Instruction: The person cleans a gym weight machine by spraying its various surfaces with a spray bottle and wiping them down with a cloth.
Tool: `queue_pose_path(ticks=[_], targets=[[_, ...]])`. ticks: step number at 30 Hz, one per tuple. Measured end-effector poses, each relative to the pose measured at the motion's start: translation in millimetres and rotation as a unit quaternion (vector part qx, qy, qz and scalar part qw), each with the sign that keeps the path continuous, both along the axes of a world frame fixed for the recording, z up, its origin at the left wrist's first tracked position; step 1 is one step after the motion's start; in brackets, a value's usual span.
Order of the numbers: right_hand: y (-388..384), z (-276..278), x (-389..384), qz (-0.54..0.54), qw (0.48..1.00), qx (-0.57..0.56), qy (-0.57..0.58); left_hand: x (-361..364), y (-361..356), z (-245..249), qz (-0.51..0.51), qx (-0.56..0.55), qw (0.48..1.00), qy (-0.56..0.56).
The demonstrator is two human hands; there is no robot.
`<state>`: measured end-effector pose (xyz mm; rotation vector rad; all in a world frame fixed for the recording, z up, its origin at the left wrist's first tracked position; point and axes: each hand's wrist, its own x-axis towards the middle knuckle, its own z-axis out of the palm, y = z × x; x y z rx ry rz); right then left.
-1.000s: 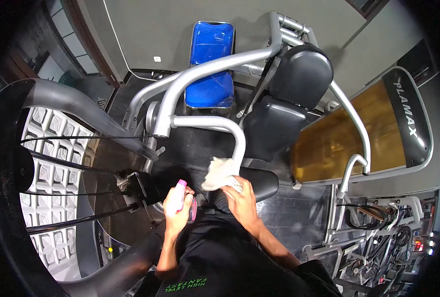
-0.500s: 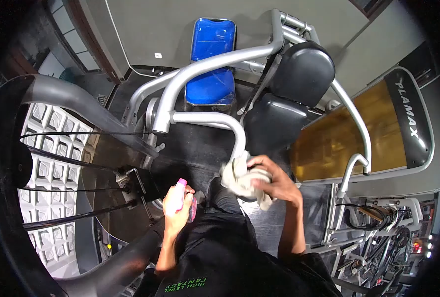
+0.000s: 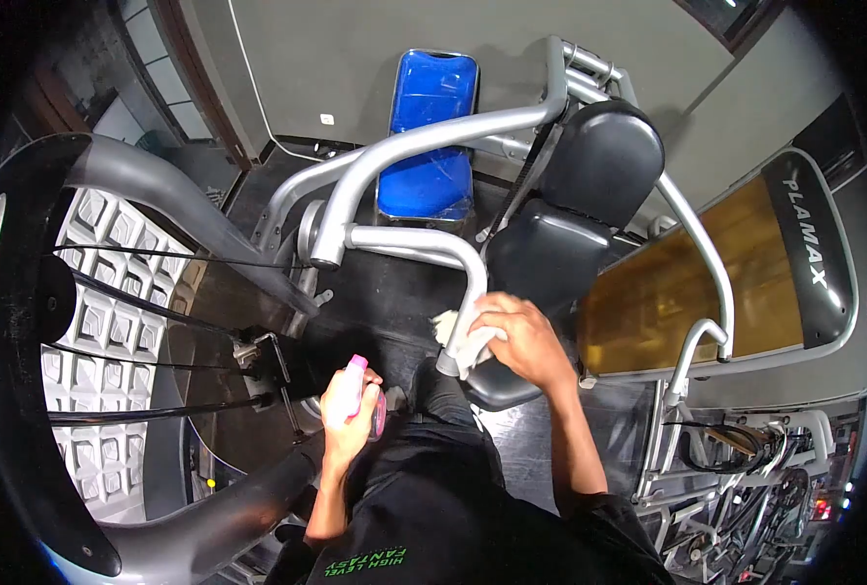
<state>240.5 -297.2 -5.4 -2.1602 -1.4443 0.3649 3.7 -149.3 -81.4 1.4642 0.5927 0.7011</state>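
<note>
My left hand [image 3: 344, 414] is closed around a spray bottle [image 3: 354, 380] with a white and pink head, held low in front of my body. Part of its pink body shows beside my fingers. A crumpled off-white cloth [image 3: 474, 353] is in my right hand [image 3: 523, 341]. The cloth lies around the lower end of a bent silver tube [image 3: 471, 268] on a gym machine, and my fingers press it against the metal. Just beyond that hand is the machine's black padded seat [image 3: 536, 255], with its backrest [image 3: 604, 154] behind.
A blue padded board [image 3: 424, 185] leans by the wall. At right stands a golden panel [image 3: 692, 283] with a PLAMAX end plate. Dark frame tubes [image 3: 175, 200] and cables run along my left. More gym equipment [image 3: 736, 487] fills the lower right.
My right hand has brought the cloth from beside the tube's end up onto the tube, wrapping it. The left hand keeps its hold on the spray bottle. The view has shifted slightly.
</note>
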Motion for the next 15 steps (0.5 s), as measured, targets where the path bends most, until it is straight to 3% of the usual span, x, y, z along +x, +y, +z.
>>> queue_pose_path(ticks=[1, 2, 4, 5, 10, 13, 15], targets=[[4.0, -1.2, -4.1, -0.038, 0.995, 0.041, -0.081, 0.5, -0.6, -0.2, -0.001, 0.016, 1.000, 0.006], [6.3, -12.8, -6.0, -0.039, 0.995, 0.041, -0.082, 1.1, -1.4, -0.4, -0.002, 0.032, 0.999, 0.012], [11.0, -52.3, -7.9, -0.185, 0.956, 0.215, -0.069, 2.5, -2.5, -2.8, -0.002, 0.031, 0.999, 0.014], [13.5, -61.2, -15.1, -0.228, 0.947, 0.216, -0.062, 2.9, -3.5, -3.8, -0.004, 0.030, 0.999, 0.017], [19.8, -77.3, -59.7, -0.236, 0.950, 0.187, 0.085, 8.6, -7.0, -2.3, -0.004, -0.003, 1.000, 0.012], [18.7, -92.5, -65.2, -0.268, 0.944, 0.191, -0.011, 12.3, -8.2, -4.2, -0.014, 0.000, 1.000, 0.010], [10.4, -111.6, -50.8, -0.282, 0.915, 0.239, 0.162, 14.5, -8.2, -4.4, -0.018, 0.012, 1.000, 0.008]])
